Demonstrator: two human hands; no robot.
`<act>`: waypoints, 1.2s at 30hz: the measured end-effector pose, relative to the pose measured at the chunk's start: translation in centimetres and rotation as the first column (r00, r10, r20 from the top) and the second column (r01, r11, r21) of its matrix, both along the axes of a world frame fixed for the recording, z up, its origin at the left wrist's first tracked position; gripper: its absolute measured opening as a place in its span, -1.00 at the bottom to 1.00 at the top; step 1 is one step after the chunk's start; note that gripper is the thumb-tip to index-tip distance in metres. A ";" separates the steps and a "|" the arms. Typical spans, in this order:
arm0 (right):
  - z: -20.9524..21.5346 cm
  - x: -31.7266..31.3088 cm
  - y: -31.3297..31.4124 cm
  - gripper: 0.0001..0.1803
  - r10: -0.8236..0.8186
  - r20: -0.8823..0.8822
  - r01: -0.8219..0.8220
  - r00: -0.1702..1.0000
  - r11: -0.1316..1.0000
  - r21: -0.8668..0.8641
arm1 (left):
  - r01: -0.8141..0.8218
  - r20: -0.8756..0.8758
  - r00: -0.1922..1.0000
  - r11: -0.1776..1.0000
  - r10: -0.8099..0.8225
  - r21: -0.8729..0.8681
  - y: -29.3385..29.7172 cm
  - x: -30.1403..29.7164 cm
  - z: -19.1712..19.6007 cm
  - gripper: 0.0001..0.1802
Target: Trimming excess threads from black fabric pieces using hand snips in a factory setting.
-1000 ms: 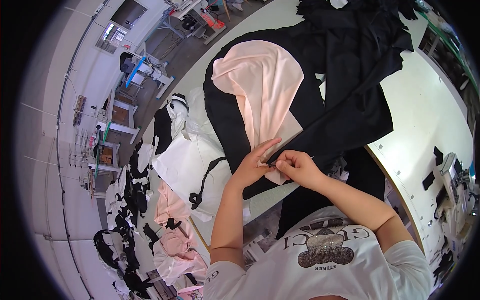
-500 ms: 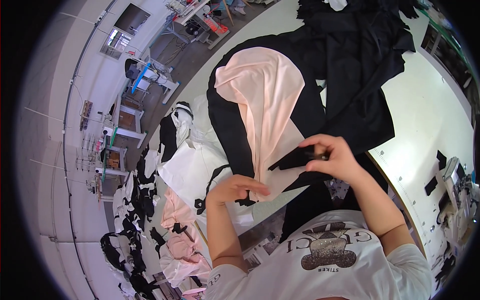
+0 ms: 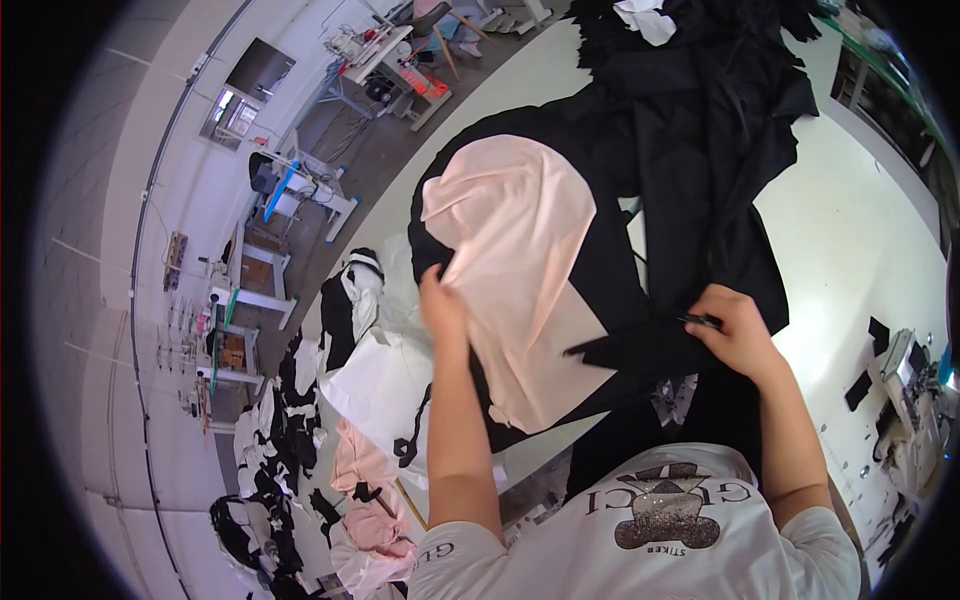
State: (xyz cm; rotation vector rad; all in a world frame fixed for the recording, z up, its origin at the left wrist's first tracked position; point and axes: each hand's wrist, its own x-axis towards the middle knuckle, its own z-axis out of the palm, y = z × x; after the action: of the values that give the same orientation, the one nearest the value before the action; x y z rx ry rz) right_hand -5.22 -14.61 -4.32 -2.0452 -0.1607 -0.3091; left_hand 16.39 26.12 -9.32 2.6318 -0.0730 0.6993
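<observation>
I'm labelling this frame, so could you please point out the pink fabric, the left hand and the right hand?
pink fabric [image 3: 520, 260], head view, middle of the panel
left hand [image 3: 442, 310], head view, back of hand
right hand [image 3: 735, 335], head view, back of hand

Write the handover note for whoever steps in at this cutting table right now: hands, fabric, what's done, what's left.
Left hand: closed on the left edge of the pale pink fabric piece, which lies spread over the black fabric on the white table.
Right hand: gripping a small dark tool and resting on a black fabric strip at the pink piece's right edge.
Done: pink piece laid flat on the black.
Left: apparently finishing the black strip; the tool's kind is too small to tell.
</observation>
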 end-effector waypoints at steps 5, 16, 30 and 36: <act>1.3 -3.6 -3.1 -0.89 -0.022 -0.095 0.032 0.995 0.994 0.100 | 0.095 0.098 0.988 0.970 -0.119 0.225 -1.3 -0.7 2.7 -0.62; 0.9 -5.0 -3.1 -0.86 -0.082 0.056 0.067 0.995 0.969 0.236 | 0.764 -0.226 0.568 0.609 -0.792 -0.214 -18.1 -14.0 3.7 -0.29; 10.1 -8.0 -2.5 -0.60 0.003 0.171 -0.011 0.985 0.999 0.050 | 0.887 0.211 0.453 0.414 -0.866 -0.204 -26.3 -21.3 12.2 -0.67; 17.5 -5.2 -2.8 -0.71 -0.078 0.565 0.305 0.821 0.897 -0.319 | 0.734 0.460 0.525 0.107 -0.716 -0.671 -28.4 -20.4 12.9 -0.02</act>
State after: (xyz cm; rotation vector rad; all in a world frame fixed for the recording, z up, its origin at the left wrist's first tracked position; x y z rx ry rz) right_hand -10.43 -17.45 13.16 -2.3311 -0.3869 -1.0689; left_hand -4.05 -2.26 3.61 1.3172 -0.8149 0.2381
